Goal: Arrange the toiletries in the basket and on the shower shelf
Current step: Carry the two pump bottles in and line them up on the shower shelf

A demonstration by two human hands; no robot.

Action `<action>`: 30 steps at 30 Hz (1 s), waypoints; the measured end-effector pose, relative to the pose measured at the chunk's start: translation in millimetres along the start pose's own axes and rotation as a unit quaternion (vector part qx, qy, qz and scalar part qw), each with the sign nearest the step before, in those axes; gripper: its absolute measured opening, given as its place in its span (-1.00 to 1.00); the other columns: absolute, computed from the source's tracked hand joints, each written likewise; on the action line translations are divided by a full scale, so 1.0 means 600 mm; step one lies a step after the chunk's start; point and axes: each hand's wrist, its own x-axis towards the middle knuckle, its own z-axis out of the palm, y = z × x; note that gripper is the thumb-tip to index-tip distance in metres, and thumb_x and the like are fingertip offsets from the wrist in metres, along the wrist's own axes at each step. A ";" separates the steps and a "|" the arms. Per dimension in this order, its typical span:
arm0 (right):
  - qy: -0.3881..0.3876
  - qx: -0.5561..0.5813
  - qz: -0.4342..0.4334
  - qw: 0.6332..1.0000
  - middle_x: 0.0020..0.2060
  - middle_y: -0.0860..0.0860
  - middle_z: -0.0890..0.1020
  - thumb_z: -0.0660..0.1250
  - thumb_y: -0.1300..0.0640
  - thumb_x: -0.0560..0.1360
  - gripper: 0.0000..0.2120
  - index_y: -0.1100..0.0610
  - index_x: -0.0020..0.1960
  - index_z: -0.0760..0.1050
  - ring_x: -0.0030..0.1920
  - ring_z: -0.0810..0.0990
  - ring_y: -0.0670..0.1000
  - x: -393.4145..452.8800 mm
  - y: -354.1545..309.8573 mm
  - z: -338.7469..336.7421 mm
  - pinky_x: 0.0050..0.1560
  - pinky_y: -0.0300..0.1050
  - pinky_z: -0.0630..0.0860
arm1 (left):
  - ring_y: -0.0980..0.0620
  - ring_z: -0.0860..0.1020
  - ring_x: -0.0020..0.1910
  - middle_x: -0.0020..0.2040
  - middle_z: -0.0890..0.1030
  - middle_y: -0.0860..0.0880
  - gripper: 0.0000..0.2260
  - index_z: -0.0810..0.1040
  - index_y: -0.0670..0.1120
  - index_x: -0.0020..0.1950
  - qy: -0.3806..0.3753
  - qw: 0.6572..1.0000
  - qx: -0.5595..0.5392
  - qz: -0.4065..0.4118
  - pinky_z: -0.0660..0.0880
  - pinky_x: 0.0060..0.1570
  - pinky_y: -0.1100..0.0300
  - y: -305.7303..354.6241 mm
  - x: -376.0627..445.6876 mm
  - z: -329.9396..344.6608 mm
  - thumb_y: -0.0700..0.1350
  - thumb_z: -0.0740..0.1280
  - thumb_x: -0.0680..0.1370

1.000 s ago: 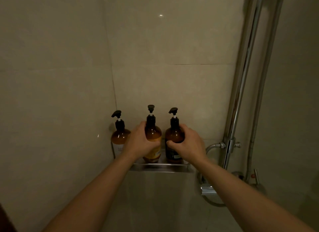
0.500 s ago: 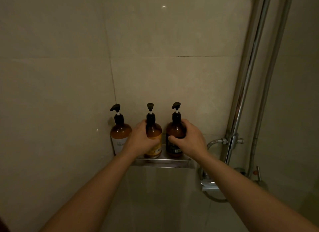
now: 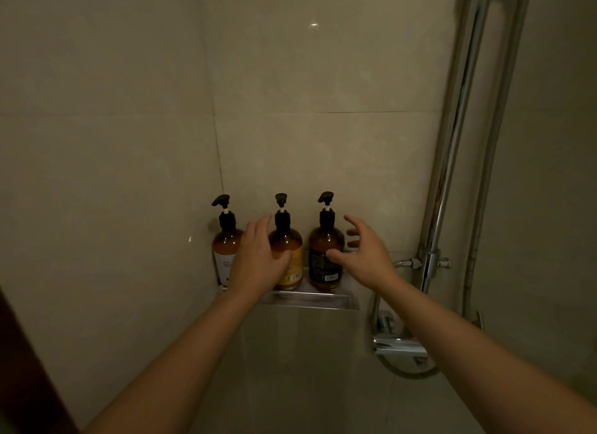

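Head view: three amber pump bottles stand upright in a row on the shower shelf point(image 3: 310, 299), in the tiled corner. Left hand point(image 3: 258, 259) has its fingers relaxed beside the middle bottle point(image 3: 287, 256), thumb across its front; whether it touches, cannot tell. Right hand point(image 3: 365, 256) is spread and released, thumb tip at the right bottle point(image 3: 324, 256), fingers apart from it. Left bottle point(image 3: 226, 246) stands just outside the left hand, by the wall.

Judgement: bottles look mostly full, so fairly heavy; rigid, smooth, probably slippery if wet. Take hold round the body, not the pump neck. Shelf is narrow metal with a low front lip. Chrome shower riser point(image 3: 452, 162) and mixer valve point(image 3: 397, 346) lie outside the right hand. Light is dim.
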 end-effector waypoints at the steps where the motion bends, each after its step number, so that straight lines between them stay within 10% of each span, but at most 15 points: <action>1: 0.001 0.014 0.002 1.000 0.30 -0.05 0.46 0.56 -0.05 0.36 -0.17 -0.20 0.50 0.21 0.13 0.53 -0.03 -0.003 0.003 -0.002 0.09 0.03 0.60 | 0.04 0.36 0.35 0.40 0.34 0.00 -0.34 0.22 0.01 0.50 0.016 1.000 0.004 0.023 0.40 0.24 0.15 0.006 -0.011 -0.002 -0.02 0.45 0.48; 6: -0.015 0.068 0.011 0.997 0.19 -0.09 0.51 0.52 0.14 0.43 -0.25 -0.16 0.50 0.25 0.01 0.58 -0.14 -0.022 0.021 -0.006 0.02 -0.07 0.61 | 0.07 0.47 0.20 0.32 0.43 0.04 -0.57 0.39 0.02 0.40 -0.033 0.993 0.019 0.111 0.46 0.08 0.23 0.038 -0.058 0.012 -0.10 0.37 0.55; 10: -0.030 0.085 0.014 0.996 0.12 -0.16 0.51 0.47 0.20 0.47 -0.30 -0.15 0.49 0.27 0.00 0.58 -0.20 -0.022 0.028 -0.007 -0.21 -0.33 0.55 | 0.05 0.39 0.38 0.49 0.33 0.02 -0.45 0.27 0.03 0.54 -0.087 0.993 0.023 0.073 0.36 0.33 0.13 0.069 -0.054 0.044 -0.08 0.35 0.57; 19: -0.054 0.092 0.006 0.994 0.08 -0.20 0.53 0.47 0.26 0.46 -0.29 -0.11 0.49 0.29 -0.10 0.63 -0.24 0.009 0.030 -0.012 -0.24 -0.39 0.53 | 0.00 0.48 0.26 0.35 0.46 -0.04 -0.47 0.34 -0.02 0.48 -0.079 0.996 0.000 0.034 0.40 0.21 0.16 0.104 0.001 0.076 -0.16 0.39 0.53; 30: -0.075 0.103 -0.017 0.992 0.26 -0.05 0.54 0.61 0.15 0.33 -0.16 -0.05 0.50 0.29 0.08 0.62 -0.04 0.023 0.038 0.003 0.11 0.06 0.62 | -0.04 0.50 0.19 0.29 0.48 -0.05 -0.47 0.41 -0.06 0.41 -0.080 0.993 0.074 0.041 0.42 0.07 0.13 0.094 0.029 0.066 0.02 0.45 0.49</action>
